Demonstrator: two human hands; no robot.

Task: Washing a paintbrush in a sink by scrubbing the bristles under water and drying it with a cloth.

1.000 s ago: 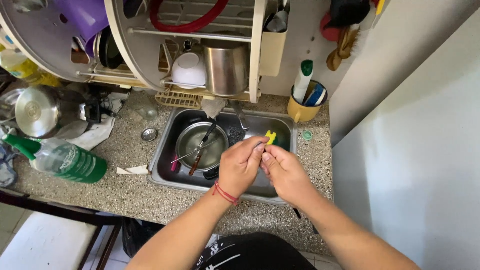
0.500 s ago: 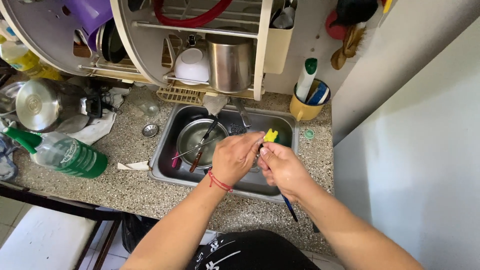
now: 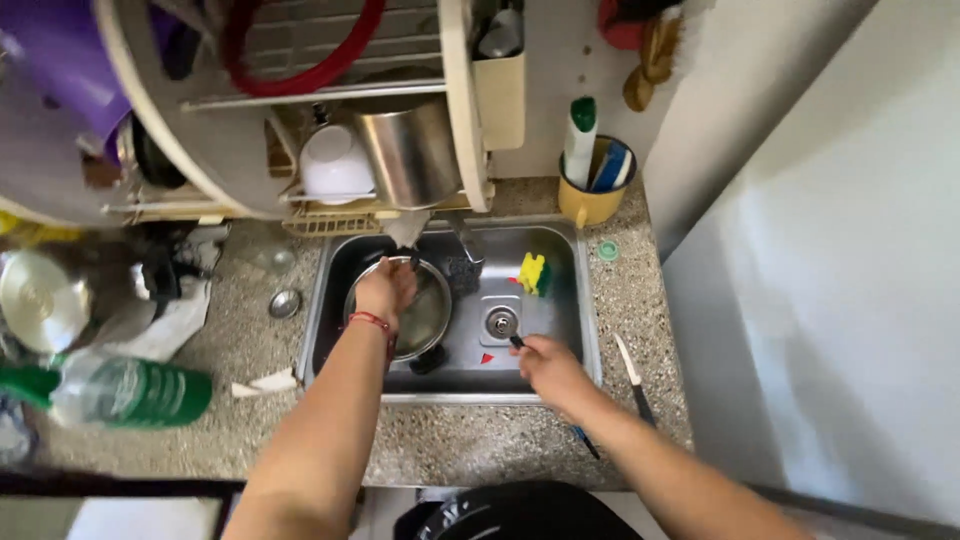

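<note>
**Both hands down in the sink**

While the left hand (image 3: 385, 290) grips the rim of the steel pot (image 3: 425, 318) inside the sink (image 3: 565, 300), the right hand (image 3: 545, 365) closes on a dark-handled utensil (image 3: 517, 342) near the drain (image 3: 500, 321); a yellow sponge (image 3: 531, 272) lies beyond.

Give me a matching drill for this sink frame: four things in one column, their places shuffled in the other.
1. sponge
2. knife
3. green bottle
4. yellow cup

A. lying on the counter left of the sink
B. inside the sink, near its back wall
C. on the counter behind the sink's right corner
D. on the counter right of the sink

Pairs: 1-B, 2-D, 3-A, 4-C
</note>
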